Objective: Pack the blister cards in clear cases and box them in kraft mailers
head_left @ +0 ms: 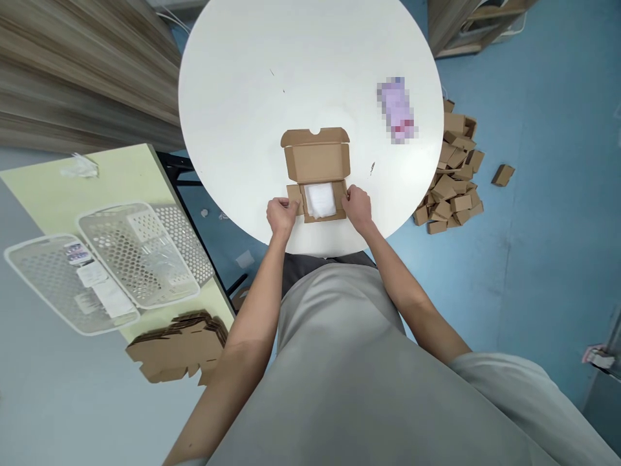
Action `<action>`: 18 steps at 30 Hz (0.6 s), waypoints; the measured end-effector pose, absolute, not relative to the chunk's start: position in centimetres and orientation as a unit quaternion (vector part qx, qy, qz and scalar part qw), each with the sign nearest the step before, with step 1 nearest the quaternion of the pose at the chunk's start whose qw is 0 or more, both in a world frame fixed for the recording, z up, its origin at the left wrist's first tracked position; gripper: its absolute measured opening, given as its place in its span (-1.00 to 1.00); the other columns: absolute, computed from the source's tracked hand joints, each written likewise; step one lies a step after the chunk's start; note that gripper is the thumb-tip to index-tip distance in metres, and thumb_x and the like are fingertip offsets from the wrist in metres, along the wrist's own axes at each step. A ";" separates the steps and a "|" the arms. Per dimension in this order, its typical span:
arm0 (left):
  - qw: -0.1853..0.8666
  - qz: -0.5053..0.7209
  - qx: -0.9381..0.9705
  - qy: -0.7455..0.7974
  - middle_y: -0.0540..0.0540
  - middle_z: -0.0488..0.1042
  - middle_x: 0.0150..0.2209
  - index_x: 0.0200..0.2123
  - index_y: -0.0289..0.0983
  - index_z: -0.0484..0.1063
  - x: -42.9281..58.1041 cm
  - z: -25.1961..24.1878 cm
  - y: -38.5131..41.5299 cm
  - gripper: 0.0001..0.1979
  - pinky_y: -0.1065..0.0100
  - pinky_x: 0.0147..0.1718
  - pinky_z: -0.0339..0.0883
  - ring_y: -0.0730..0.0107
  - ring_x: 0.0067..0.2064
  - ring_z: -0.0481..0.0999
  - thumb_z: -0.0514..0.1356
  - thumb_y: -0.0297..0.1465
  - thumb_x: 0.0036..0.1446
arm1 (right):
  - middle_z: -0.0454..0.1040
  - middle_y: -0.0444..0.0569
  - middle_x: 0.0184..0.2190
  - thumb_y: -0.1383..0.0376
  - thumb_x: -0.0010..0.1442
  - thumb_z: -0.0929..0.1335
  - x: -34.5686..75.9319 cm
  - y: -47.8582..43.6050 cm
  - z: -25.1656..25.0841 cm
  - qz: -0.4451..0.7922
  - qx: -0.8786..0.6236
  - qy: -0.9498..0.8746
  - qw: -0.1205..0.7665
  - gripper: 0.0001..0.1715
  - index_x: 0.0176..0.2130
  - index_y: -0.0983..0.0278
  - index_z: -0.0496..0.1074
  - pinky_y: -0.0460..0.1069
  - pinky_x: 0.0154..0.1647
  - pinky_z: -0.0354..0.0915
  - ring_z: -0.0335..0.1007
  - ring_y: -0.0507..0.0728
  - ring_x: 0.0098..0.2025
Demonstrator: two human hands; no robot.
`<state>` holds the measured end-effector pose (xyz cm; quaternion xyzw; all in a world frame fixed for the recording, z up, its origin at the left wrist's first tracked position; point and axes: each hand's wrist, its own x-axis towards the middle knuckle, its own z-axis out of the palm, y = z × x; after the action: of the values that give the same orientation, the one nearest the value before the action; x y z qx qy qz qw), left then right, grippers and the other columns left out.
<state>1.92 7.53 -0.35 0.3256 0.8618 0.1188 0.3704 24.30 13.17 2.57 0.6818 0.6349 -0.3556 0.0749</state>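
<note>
A small brown cardboard box (316, 162) lies open near the front edge of a round white table (252, 84), its lid standing up at the back. Inside the box sits a white packet (320, 199). My left hand (281, 215) is closed on the box's left side flap. On the other side, my right hand (358, 208) is closed on the right side flap. Both hands press against the box's sides.
A blurred purple item (398, 109) lies on the table's right part. A heap of folded brown boxes (451, 175) lies on the blue floor at right. To the left, two white perforated baskets (136, 252) and flat cardboard blanks (177, 346) sit on a pale green table.
</note>
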 end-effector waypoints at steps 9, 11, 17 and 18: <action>0.362 0.125 0.410 0.828 -0.17 0.56 -0.12 -0.18 -0.14 0.36 4.1 0.5 7.5 -0.80 0.09 0.04 0.42 0.05 -0.05 0.57 0.21 -0.55 0.20 | 0.57 0.19 -0.04 0.45 0.46 0.24 23.4 13.5 3.1 -0.340 0.677 0.645 0.104 -0.78 -0.08 0.26 0.45 0.10 -0.08 0.35 0.50 0.31 -0.07; 0.368 0.114 0.411 0.826 -0.20 0.56 -0.09 -0.14 -0.16 0.37 4.1 0.4 7.8 -0.77 0.08 0.05 0.42 0.02 -0.03 0.58 0.22 -0.56 0.19 | 0.58 0.20 -0.04 0.42 0.48 0.26 23.5 13.7 3.1 -0.340 0.674 0.646 0.110 -0.81 -0.11 0.26 0.47 0.10 -0.07 0.36 0.52 0.32 -0.06; 0.374 0.111 0.428 0.815 -0.21 0.57 -0.02 0.14 -0.21 0.40 3.1 0.1 8.5 -0.59 0.01 0.15 0.42 -0.04 0.09 0.59 0.29 -0.47 0.23 | 0.67 0.15 -0.10 0.39 0.49 0.30 24.2 14.6 2.6 -0.379 0.663 0.640 0.091 -0.79 -0.01 0.28 0.53 0.10 -0.04 0.42 0.58 0.32 -0.04; 0.368 0.110 0.433 0.815 -0.22 0.57 0.00 0.17 -0.22 0.40 2.9 0.1 8.5 -0.55 0.01 0.17 0.42 -0.05 0.10 0.58 0.28 -0.49 0.22 | 0.68 0.14 -0.10 0.41 0.48 0.31 24.3 14.6 2.4 -0.385 0.661 0.638 0.087 -0.77 0.02 0.28 0.54 0.10 -0.03 0.43 0.59 0.32 -0.04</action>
<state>2.90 8.55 0.06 0.4331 0.8154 0.1097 0.3682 24.25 14.62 2.42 0.6613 0.6383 -0.3845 0.0866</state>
